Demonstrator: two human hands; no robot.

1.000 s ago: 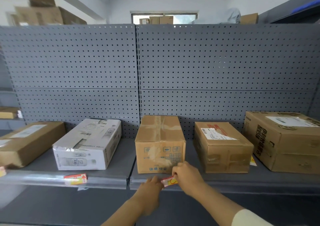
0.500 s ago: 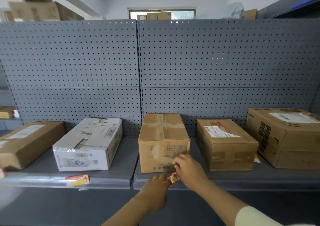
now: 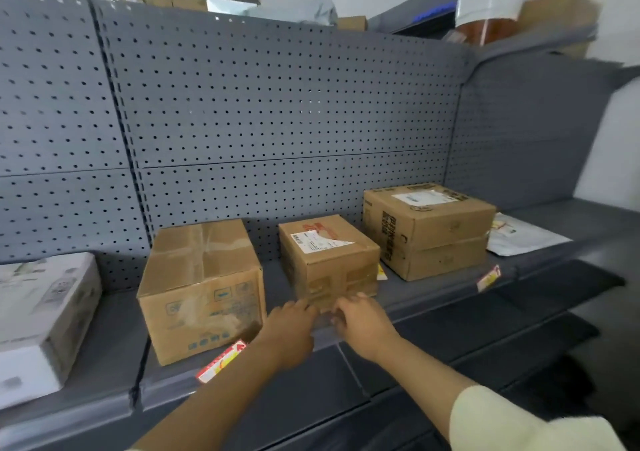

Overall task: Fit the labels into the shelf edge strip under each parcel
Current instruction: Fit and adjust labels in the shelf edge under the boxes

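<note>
My left hand and my right hand are close together at the shelf edge strip, just below the small cardboard parcel. Their fingertips touch the clear strip. No label shows between them, and motion blur hides the fingers. A red and yellow label sits in the strip under the taped parcel, left of my left forearm. Another label sits in the strip below the right end of the large parcel.
A white box stands at the far left and a white mailer bag lies at the far right. A small yellow slip lies on the shelf between the small and large parcels. Grey pegboard backs the shelf.
The label my hands held at the strip now sits under the taped parcel. Both hands have moved right to the strip under the small parcel, and the view has swung right.
</note>
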